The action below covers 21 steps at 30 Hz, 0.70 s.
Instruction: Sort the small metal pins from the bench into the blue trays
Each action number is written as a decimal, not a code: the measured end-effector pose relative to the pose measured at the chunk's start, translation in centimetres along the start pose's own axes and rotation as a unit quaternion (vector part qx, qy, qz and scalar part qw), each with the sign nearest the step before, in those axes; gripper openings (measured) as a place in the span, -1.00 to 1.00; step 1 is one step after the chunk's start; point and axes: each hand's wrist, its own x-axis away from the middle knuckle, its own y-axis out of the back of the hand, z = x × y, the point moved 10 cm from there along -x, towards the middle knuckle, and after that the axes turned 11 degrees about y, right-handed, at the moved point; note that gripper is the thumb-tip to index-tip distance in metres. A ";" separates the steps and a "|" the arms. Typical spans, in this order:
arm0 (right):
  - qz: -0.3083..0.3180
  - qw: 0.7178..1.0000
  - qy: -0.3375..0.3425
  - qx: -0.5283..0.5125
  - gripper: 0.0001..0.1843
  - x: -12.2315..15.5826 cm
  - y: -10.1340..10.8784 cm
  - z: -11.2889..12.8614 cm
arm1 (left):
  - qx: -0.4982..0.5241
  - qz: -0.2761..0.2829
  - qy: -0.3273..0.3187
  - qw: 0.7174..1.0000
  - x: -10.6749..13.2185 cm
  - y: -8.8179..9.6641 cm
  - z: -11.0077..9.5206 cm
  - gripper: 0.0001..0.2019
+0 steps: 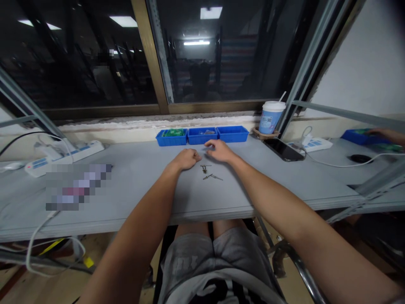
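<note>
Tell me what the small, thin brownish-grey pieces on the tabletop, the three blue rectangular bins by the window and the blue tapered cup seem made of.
Thin pieces: probably metal, dull, judging by their slim, straight shafts and greyish tone.
Bins: likely moulded plastic, smooth, evenly coloured, with thin walls.
Cup: paper or plastic, smooth and printed; the view leaves it open.

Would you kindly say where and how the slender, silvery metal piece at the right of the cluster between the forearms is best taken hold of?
Probably best: pinch the slender metal piece across its outer, right-hand part with the right hand, from above and the right. It lies flat on the grey tabletop, long and thin, its outer end pointing away from the neighbouring metal piece.
</note>
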 end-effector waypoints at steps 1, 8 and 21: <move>0.032 0.999 0.010 -0.032 -0.74 0.0 -1.0 0.6 | 0.004 -0.012 -0.009 1.000 0.0 0.2 -0.2 -0.77; 0.067 0.994 0.035 -0.080 -0.87 0.2 -2.0 2.0 | 0.077 -0.050 -0.045 0.995 0.3 1.4 -1.0 -0.79; -0.004 0.991 -0.017 -0.131 -0.81 0.1 -0.7 1.0 | 0.138 -0.134 -0.027 0.981 0.6 3.4 -0.8 -0.79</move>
